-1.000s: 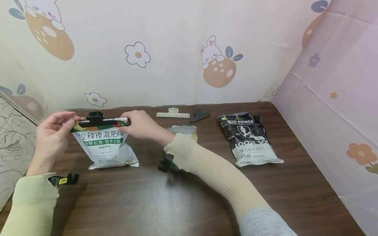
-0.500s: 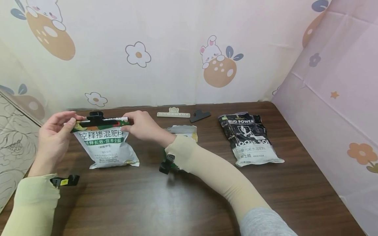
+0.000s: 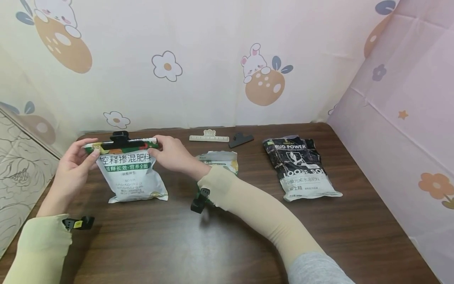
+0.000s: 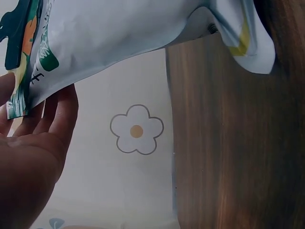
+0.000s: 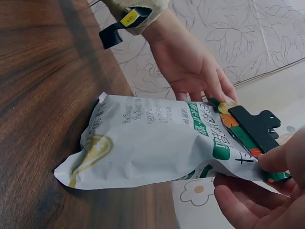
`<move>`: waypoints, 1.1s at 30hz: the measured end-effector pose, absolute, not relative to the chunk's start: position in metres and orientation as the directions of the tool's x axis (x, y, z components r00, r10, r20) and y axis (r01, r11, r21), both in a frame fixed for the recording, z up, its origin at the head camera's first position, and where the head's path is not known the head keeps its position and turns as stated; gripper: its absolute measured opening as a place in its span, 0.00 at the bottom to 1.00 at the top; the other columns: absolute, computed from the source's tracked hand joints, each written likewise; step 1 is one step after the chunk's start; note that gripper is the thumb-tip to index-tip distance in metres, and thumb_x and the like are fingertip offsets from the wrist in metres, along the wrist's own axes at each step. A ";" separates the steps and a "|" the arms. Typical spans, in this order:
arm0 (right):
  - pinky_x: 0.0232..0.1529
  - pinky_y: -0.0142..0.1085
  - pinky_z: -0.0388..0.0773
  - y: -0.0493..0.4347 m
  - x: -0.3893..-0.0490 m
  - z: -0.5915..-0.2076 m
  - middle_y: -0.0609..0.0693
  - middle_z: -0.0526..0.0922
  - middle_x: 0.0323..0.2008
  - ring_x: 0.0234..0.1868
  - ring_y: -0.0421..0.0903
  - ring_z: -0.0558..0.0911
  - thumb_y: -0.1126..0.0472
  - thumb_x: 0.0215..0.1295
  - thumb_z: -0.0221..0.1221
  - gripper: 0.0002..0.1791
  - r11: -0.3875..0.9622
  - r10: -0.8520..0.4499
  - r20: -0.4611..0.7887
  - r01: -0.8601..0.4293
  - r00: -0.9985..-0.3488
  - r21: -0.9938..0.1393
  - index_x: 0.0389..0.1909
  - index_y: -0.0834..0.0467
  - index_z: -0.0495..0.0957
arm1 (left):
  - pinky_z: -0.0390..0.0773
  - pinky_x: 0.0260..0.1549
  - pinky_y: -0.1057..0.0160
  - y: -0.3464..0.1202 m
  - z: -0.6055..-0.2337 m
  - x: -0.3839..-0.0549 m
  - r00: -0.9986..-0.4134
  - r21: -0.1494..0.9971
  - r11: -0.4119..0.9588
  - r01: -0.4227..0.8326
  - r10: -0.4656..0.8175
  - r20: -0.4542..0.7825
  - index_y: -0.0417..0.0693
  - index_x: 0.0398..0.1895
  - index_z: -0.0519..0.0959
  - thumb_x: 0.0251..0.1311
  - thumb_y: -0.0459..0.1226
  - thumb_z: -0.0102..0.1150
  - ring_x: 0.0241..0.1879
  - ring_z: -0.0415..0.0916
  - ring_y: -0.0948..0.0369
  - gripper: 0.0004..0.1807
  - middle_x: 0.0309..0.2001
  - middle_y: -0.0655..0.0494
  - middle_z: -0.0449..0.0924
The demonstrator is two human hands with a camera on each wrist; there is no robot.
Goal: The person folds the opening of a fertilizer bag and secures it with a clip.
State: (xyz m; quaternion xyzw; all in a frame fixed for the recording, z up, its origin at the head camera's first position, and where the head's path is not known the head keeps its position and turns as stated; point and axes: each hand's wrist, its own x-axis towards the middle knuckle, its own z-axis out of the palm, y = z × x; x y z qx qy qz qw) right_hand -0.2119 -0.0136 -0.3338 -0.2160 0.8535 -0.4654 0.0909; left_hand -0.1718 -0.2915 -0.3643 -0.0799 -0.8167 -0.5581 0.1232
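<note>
A white fertilizer bag (image 3: 132, 177) with green print stands on the left of the table, its patterned top folded over. Across the fold sits a black clip (image 3: 120, 139), also seen in the right wrist view as a black clip (image 5: 255, 126) over the orange and green band. My left hand (image 3: 72, 165) pinches the left end of the folded top between thumb and fingers. At the other end, my right hand (image 3: 173, 153) grips the fold, its thumb in front. In the left wrist view the bag (image 4: 114, 33) hangs sideways across the top.
Behind my right forearm lies another bag (image 3: 221, 157), partly hidden. A cream clip (image 3: 209, 136) and a dark clip (image 3: 241, 139) lie near the back edge. A black and white bag (image 3: 298, 169) rests on the right of the brown table (image 3: 170, 244). A patterned curtain hangs behind.
My left hand has shifted slightly right and down along the fold's end. The folded top and its clip have moved a little right and levelled. My right hand keeps its grip.
</note>
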 end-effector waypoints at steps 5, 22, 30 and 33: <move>0.31 0.31 0.70 -0.015 -0.211 -0.337 0.38 0.82 0.37 0.35 0.37 0.77 0.55 0.74 0.56 0.08 0.484 -0.428 0.034 -0.261 -0.903 -0.835 0.50 0.49 0.78 | 0.77 0.37 0.77 -0.291 -0.363 -0.175 -0.960 0.840 0.490 0.231 -0.027 0.280 0.44 0.66 0.68 0.75 0.39 0.50 0.45 0.76 0.72 0.21 0.50 0.66 0.75; 0.22 0.30 0.64 -0.017 -0.222 -0.347 0.43 0.80 0.32 0.20 0.40 0.69 0.53 0.76 0.54 0.13 0.543 -0.411 -0.028 -0.220 -0.911 -0.811 0.55 0.53 0.76 | 0.80 0.32 0.73 -0.293 -0.360 -0.186 -0.984 0.843 0.518 0.144 -0.017 0.178 0.52 0.60 0.73 0.74 0.44 0.52 0.39 0.77 0.71 0.15 0.45 0.70 0.76; 0.23 0.30 0.67 -0.020 -0.222 -0.355 0.47 0.83 0.32 0.23 0.40 0.75 0.56 0.76 0.54 0.13 0.516 -0.397 -0.083 -0.148 -0.914 -0.844 0.54 0.57 0.76 | 0.80 0.34 0.71 -0.294 -0.366 -0.188 -0.996 0.829 0.556 0.066 -0.019 0.091 0.48 0.64 0.69 0.73 0.50 0.51 0.40 0.77 0.71 0.23 0.49 0.63 0.75; 0.25 0.31 0.73 -0.021 -0.221 -0.358 0.49 0.82 0.32 0.24 0.43 0.79 0.57 0.76 0.54 0.15 0.486 -0.369 -0.157 -0.046 -0.916 -0.873 0.57 0.58 0.75 | 0.81 0.35 0.68 -0.294 -0.369 -0.189 -0.999 0.822 0.567 0.044 0.003 0.052 0.45 0.66 0.67 0.73 0.51 0.50 0.40 0.78 0.70 0.27 0.52 0.54 0.75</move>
